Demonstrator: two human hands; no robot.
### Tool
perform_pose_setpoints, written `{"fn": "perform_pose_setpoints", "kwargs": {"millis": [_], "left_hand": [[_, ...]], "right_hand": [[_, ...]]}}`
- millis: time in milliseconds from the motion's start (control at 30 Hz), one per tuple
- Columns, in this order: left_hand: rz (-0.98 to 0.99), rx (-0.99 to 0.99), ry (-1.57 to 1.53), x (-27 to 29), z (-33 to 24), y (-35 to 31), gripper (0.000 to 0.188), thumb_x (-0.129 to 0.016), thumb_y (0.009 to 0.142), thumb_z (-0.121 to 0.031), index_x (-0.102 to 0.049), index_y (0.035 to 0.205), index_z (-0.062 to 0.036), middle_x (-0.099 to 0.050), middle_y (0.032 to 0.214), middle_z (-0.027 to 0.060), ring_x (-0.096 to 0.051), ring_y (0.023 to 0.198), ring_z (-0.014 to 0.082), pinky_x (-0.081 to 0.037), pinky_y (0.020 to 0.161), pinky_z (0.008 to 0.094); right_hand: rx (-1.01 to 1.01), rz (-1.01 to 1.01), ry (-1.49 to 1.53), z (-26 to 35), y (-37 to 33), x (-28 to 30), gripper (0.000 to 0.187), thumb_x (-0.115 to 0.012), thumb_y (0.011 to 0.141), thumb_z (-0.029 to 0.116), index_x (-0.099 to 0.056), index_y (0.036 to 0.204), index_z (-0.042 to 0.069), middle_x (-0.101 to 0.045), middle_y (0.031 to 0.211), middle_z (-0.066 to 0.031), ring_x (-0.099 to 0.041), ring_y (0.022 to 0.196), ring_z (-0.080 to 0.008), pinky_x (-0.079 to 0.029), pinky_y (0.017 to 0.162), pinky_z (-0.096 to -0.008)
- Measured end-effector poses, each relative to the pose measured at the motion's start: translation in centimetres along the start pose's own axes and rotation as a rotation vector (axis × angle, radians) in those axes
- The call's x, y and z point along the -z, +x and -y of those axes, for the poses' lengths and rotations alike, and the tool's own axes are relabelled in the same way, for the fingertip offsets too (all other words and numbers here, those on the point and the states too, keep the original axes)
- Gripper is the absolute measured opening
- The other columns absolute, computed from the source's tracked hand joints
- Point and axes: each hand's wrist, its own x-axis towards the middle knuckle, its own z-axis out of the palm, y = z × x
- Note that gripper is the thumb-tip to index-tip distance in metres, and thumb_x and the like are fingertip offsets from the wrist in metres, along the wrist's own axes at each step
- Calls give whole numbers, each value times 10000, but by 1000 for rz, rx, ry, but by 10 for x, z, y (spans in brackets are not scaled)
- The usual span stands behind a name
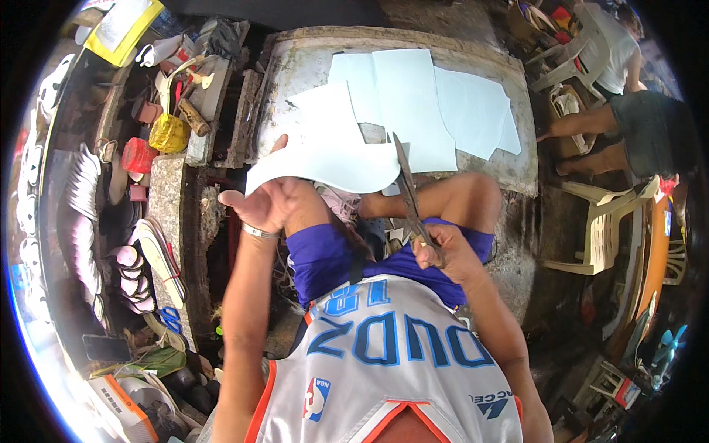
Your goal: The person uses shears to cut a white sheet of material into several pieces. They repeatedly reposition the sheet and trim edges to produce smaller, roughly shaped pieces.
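Note:
A curved, pale white sheet piece (325, 164) lies across my left hand (269, 203), whose fingers and thumb are bent around its left end. In my right hand (444, 251) is a pair of dark metal scissors (412, 203), fingers wrapped round the handles. The blades point up and away, with the sheet's right end beside them. Beyond, several cut pale sheets (410, 103) overlap on a worn, stained white board (480, 173). Another pale sheet (325, 111) lies just behind the held piece.
At left, a bench carries a yellow-wrapped container (168, 133), a red-wrapped container (139, 155), stacked soles (85, 184) and a phone (107, 347). A cream plastic chair (602, 221) stands at right. Another person (620, 125) is at the far right.

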Motion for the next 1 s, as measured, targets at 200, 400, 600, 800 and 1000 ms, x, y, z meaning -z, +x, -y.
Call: {"fn": "perform_pose_setpoints", "kwargs": {"millis": [200,400,600,800,1000], "left_hand": [[-224,-235,-20,-10,94,30,1295,-927,666,-653,-276,1641,-103,-389,1661,116,-406,1510,336,-414,1197,584],[-658,-323,700,-49,112,49,827,-828,880,-21,-377,1573,-37,-613,1396,140,-632,1257,235,-546,1036,359],[-717,-455,1049,-64,121,48,774,-825,864,51,-433,1531,29,-634,1295,114,-649,1148,179,-553,957,313],[-704,-485,1248,-66,120,43,774,-799,876,89,-423,1547,11,-635,1295,111,-664,1154,190,-570,980,335],[-691,-475,1323,-63,120,37,783,-818,881,55,-425,1555,4,-643,1287,105,-665,1152,177,-571,976,333]], "right_hand": [[-14,-130,-137,-17,19,-35,422,-924,820,397,-678,911,68,-630,798,27,-570,680,-67,-473,634,-231],[-6,-155,-261,-28,24,-44,491,-894,842,474,-672,932,45,-616,834,26,-547,731,-69,-462,667,-239],[65,-85,-241,-15,26,-45,734,-814,797,728,-640,987,40,-581,874,13,-525,788,-75,-438,694,-243],[95,-72,-204,-6,33,-47,811,-772,782,801,-626,997,33,-572,884,3,-531,801,-94,-443,705,-263],[99,-106,-306,-1,32,-44,800,-800,769,779,-622,978,27,-577,887,-7,-538,810,-106,-452,721,-278]]}}
